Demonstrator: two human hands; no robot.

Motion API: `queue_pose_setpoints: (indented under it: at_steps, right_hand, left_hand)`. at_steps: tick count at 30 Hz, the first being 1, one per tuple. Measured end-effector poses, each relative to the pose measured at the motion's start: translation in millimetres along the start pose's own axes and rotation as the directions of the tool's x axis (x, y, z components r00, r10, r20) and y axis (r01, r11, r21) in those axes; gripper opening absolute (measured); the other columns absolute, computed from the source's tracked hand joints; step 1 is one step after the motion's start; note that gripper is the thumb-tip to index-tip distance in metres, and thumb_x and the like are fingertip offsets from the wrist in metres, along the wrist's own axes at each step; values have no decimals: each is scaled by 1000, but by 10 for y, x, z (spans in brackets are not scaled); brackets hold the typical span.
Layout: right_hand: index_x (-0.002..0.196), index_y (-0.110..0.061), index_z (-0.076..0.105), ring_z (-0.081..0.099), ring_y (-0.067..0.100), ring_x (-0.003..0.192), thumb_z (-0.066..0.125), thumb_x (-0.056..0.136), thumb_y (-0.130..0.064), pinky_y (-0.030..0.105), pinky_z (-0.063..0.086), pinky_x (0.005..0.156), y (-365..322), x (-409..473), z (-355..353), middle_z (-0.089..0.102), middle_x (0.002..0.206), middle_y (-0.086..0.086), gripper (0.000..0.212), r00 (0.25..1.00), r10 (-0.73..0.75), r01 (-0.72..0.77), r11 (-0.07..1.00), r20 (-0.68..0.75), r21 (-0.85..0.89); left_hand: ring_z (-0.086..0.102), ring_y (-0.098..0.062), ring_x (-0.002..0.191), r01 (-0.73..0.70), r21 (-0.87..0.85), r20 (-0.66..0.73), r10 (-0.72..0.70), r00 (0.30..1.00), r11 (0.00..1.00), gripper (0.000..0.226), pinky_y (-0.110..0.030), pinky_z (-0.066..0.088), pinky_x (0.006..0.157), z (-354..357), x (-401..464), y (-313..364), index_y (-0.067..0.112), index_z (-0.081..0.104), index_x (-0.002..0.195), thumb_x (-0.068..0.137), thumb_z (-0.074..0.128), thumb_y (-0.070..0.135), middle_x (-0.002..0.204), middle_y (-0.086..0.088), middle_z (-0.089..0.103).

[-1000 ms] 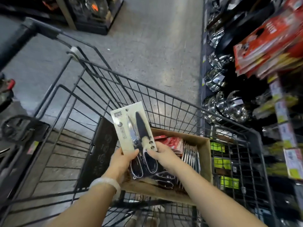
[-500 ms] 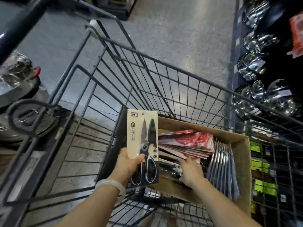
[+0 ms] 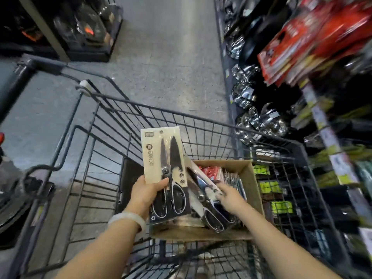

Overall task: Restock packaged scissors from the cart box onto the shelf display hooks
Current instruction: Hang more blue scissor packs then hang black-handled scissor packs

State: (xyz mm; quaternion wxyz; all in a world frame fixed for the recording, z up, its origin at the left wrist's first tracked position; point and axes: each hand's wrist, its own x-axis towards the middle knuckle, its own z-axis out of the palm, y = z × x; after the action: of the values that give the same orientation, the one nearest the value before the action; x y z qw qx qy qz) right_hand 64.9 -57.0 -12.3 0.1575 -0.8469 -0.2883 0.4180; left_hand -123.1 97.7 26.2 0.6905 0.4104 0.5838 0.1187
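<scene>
Item: dark wire shopping cart (image 3: 112,125), seen from above, standing on a grey speckled floor (image 3: 165,67). In its near right corner sat an open brown cardboard box (image 3: 251,178). Held upright over the box's left edge was a pack of black-handled kitchen scissors on a beige printed card (image 3: 164,170), blades pointing to the far side; the left hand (image 3: 147,193) gripped it at the card's lower left, thumb curled across the front near the pivot, fingers hidden behind. A pale bangle (image 3: 127,218) circled that wrist. A second carded pack of black-handled scissors (image 3: 209,200) lay tilted in the box, handles toward the near side, just right of the held pack. The right hand (image 3: 230,199) rested on this second pack's right edge; motion blur left it impossible to tell whether its fingers were pinching the card or only touching it. Farther in the box: a red-printed packet stack (image 3: 211,171) and a row of thin upright packs (image 3: 234,181). Right of the cart: a shelf unit with shiny steel pots (image 3: 259,119) and blurred red hanging packages (image 3: 302,39).
</scene>
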Motion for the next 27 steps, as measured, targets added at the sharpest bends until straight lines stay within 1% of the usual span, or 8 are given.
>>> queue_pose_setpoints:
  at_steps: [3, 5, 8, 13, 18, 19, 23, 27]
  right_hand:
    - [106, 0, 61, 56, 21, 95, 55, 89, 0, 14, 38, 63, 1, -366, -367, 63, 104, 16, 19, 984, 24, 15, 976, -178, 219]
    - [101, -12, 59, 54, 17, 92, 55, 90, -6, 20, 38, 67, 56, -628, -556, 60, 98, 8, 13, 962, 63, 28, 945, -265, 327]
    - [96, -22, 56, 59, 27, 103, 56, 92, -11, 35, 44, 89, 187, -1080, -776, 61, 102, 6, 12, 921, 153, 53, 863, -359, 503]
    - [82, -21, 56, 55, 16, 79, 58, 91, -14, 30, 43, 73, 506, -2034, -939, 60, 86, 4, 12, 754, 367, 231, 628, -544, 743]
    - [83, -18, 61, 59, 18, 78, 63, 89, -13, 25, 48, 70, 1102, -3120, -777, 65, 89, 8, 8, 581, 552, 369, 477, -599, 798]
    - [83, -19, 62, 60, 17, 78, 63, 88, -15, 25, 50, 72, 1237, -3370, -679, 67, 90, 8, 7, 537, 589, 383, 467, -603, 797]
    - [83, -18, 60, 57, 14, 76, 57, 92, -15, 28, 46, 70, 1764, -4399, -76, 65, 88, 5, 10, 408, 717, 440, 387, -565, 810]
    - [86, -13, 54, 52, 18, 90, 54, 93, -20, 29, 41, 73, 2167, -5445, 662, 57, 96, 7, 10, 261, 835, 451, 338, -485, 826]
  left_hand:
    - [70, -32, 92, -64, 39, 89, 60, 994, 997, 65, -49, 56, 86, 196, -106, 241, 6, 57, 118, 60, 84, 15, 106, -16, 70]
    - [70, -32, 92, -117, 81, 162, 103, 981, 990, 63, -49, 56, 86, 391, -230, 389, 6, 57, 117, 60, 84, 13, 104, -16, 71]
    - [70, -33, 92, -200, 164, 291, 146, 945, 966, 48, -51, 55, 87, 758, -506, 540, 10, 59, 106, 65, 83, 10, 101, -15, 72]
    - [69, -33, 94, -314, 210, 523, 165, 836, 926, 51, -50, 53, 91, 1409, -1252, 507, 7, 58, 115, 69, 79, 3, 103, -15, 71]
    - [68, -27, 71, -412, 221, 712, 142, 687, 884, 26, -30, 58, 55, 1929, -2203, 50, 7, 60, 96, 75, 73, -2, 82, -14, 70]
    - [69, -28, 72, -424, 215, 751, 129, 648, 880, 26, -29, 58, 54, 1991, -2382, -101, 7, 61, 96, 74, 74, 0, 83, -14, 71]
    - [68, -37, 96, -466, 262, 869, 3, 495, 845, 81, -53, 52, 90, 2200, -2872, -926, 14, 67, 105, 34, 94, 41, 103, -15, 73]
    - [68, -31, 97, -561, 333, 910, -103, 401, 758, 78, -52, 51, 93, 2167, -3728, -1789, 14, 68, 100, 29, 88, 40, 103, -10, 73]
